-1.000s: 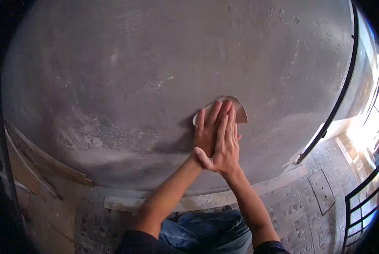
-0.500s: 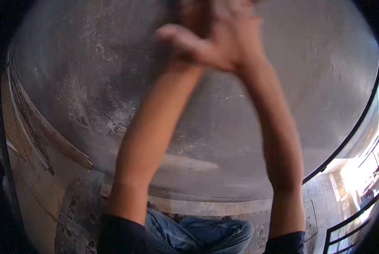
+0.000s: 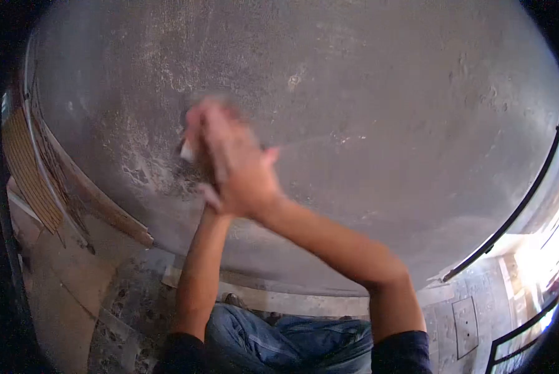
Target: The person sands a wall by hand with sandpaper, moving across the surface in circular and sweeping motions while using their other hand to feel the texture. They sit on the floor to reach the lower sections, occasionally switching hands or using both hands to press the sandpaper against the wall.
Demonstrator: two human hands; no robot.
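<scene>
A grey, mottled plastered wall (image 3: 379,137) fills most of the view. Both hands are up against it, left of the middle and smeared by motion. My left hand (image 3: 195,128) lies underneath, nearest the wall, and is mostly covered. A small pale edge (image 3: 186,150) shows under its outer side, so it seems to press something to the surface; its kind is hidden. My right hand (image 3: 245,171) rests on the back of my left hand with its fingers stretched out, holding nothing else. Whitish scuffed patches (image 3: 142,171) mark the wall beside and below the hands.
Ribbed panels (image 3: 33,168) and thin rods stand at the left, by a wooden strip (image 3: 98,202) along the wall's side. A dark pipe (image 3: 516,206) runs up the right edge. Black railing (image 3: 523,336) is at the lower right, near a bright opening. Stained flooring (image 3: 130,299) lies below.
Both hands, one on top of the other, have swept down and to the left across the wall. The right elbow is now more bent, and the view has shifted slightly.
</scene>
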